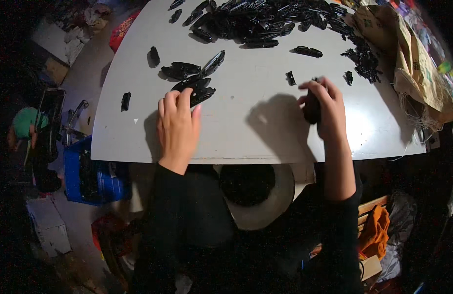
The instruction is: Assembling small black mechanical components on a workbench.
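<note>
My right hand point(327, 105) is raised over the right side of the white table, its fingers wrapped round a dark, elongated plastic part point(312, 108). Shadow and fingers hide much of that part's shape. To the left, my left hand point(177, 117) reaches the near edge of a small cluster of glossy black plastic parts point(182, 70). Its fingertips touch the nearest black part point(204, 96), and the thumb stands apart from the fingers. A small black piece point(290, 78) lies just beyond my right hand.
A large heap of black parts point(256, 22) covers the table's far side. Small black bits point(363, 61) lie beside a tan woven sack point(413, 63) at right. Single parts point(126, 101) lie at left. Below the table are a blue bin point(79, 181) and a round pale container point(285, 188).
</note>
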Motion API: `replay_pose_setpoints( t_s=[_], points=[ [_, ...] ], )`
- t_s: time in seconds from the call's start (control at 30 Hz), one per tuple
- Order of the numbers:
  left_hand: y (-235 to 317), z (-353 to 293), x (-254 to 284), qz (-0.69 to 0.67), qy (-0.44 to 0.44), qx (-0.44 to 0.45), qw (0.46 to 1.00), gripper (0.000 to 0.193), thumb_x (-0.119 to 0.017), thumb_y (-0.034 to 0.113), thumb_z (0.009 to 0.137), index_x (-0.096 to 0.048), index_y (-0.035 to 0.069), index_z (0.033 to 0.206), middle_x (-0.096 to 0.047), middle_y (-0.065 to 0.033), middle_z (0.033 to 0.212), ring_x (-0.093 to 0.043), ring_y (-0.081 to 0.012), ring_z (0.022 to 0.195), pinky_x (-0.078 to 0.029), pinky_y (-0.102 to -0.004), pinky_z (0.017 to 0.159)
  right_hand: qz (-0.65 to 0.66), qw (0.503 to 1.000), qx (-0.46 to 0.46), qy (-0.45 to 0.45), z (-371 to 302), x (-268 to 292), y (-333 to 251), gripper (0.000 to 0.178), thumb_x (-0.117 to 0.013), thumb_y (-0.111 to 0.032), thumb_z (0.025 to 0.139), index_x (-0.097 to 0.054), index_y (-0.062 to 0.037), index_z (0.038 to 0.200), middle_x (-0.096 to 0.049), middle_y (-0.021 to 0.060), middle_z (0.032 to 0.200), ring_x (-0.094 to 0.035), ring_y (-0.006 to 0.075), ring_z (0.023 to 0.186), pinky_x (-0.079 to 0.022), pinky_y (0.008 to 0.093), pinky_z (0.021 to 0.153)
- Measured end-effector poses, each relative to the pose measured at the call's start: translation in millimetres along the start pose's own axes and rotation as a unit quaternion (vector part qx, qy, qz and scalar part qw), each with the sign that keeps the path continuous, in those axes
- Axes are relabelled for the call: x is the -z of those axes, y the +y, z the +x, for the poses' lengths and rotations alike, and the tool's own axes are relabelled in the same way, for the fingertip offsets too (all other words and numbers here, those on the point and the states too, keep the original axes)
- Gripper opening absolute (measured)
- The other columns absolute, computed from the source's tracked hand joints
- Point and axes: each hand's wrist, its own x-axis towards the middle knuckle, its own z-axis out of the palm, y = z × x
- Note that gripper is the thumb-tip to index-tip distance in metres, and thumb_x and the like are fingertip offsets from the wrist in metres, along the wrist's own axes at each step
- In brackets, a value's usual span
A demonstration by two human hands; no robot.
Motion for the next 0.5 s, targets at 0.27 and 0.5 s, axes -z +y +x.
replay_pose_setpoints(
  t_s=[0.27, 0.5],
  points=[
    [5.0, -3.3, 10.3, 0.047, -0.047, -0.034, 0.997, 0.027, -0.068, 0.013, 0.073, -0.052, 0.009, 0.095, -0.052, -0.0064, 0.1, -0.049, -0.0252, 0.096, -0.042, -0.0389, 0.078, -0.602, 0.738, 0.29, -0.098, 60.8, 6.6, 0.8, 0.028, -0.059, -0.007, 0.066, -0.062, -0.0122, 0.094, -0.06, 0.0097, 0.079, -0.06, 0.0257, 0.069, -0.048, 0.0351, 0.062],
    [20.6, -17.4, 6.9, -0.403, -0.113, 0.118, 0.901, 0.028, -0.064, 0.0, 0.075, -0.051, 0.0, 0.1, -0.054, -0.007, 0.089, -0.059, -0.0193, 0.07, -0.047, -0.0276, 0.058, -0.646, 0.733, 0.146, -0.157, 42.5, 0.3, -5.9, 0.014, -0.061, -0.014, 0.068, -0.059, -0.0077, 0.08, -0.062, 0.0122, 0.077, -0.06, 0.0307, 0.07, -0.048, 0.0376, 0.062]
  ],
)
